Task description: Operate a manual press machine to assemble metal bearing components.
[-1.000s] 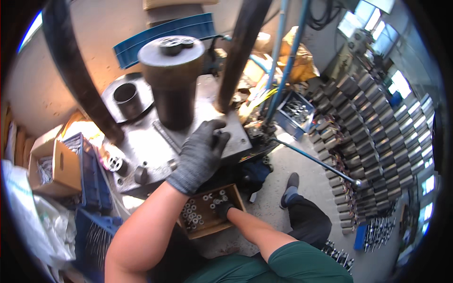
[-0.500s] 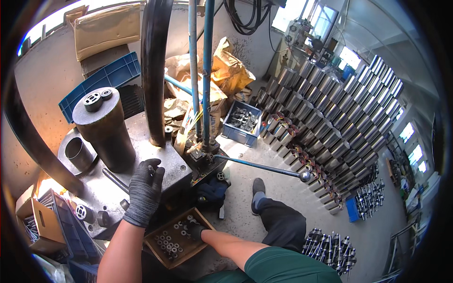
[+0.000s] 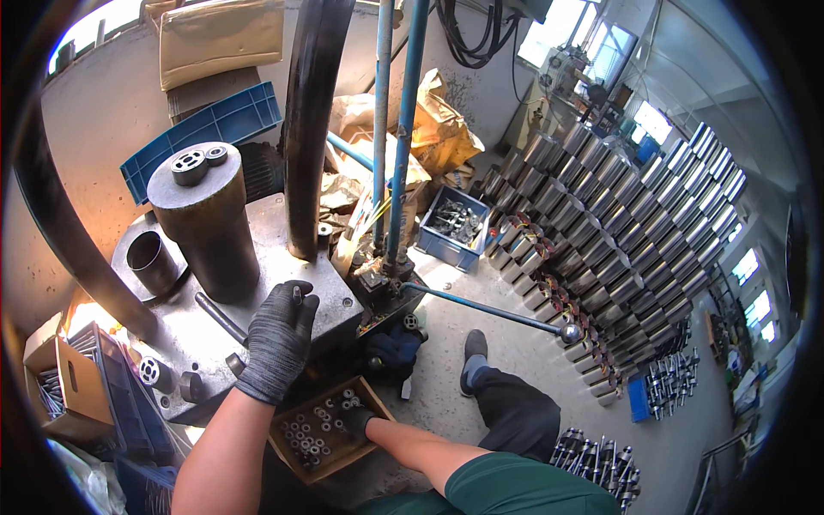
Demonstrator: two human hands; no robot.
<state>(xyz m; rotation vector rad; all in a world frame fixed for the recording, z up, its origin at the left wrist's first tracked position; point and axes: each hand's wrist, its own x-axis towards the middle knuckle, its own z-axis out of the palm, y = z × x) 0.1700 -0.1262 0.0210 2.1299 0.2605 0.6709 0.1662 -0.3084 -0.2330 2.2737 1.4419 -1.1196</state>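
My left hand (image 3: 279,343), in a dark grey knit glove, is above the front edge of the press's metal bed (image 3: 279,262). Its fingers are closed, and a small metal piece (image 3: 297,294) shows between thumb and fingers. My right hand (image 3: 356,421), gloved in dark fabric, reaches down into a wooden box (image 3: 378,396). Several small ring-shaped metal parts (image 3: 305,438), like bearings, lie in the box beside that hand. Its fingertips are too dark to make out. A thick steel cylinder (image 3: 210,223) stands on the bed, with a spoked round part (image 3: 190,167) and a bearing (image 3: 216,155) on top.
Curved dark columns (image 3: 313,129) rise from the bed. A short tube (image 3: 152,262) stands at its left. A blue lever (image 3: 489,311) with a ball end juts right. A blue crate (image 3: 455,227) of metal parts and stacked metal cylinders (image 3: 601,223) stand on the floor beyond.
The whole view has shifted, so the press and floor items sit slightly farther right. My left hand stays closed by the bed; my right hand remains in the wooden box.
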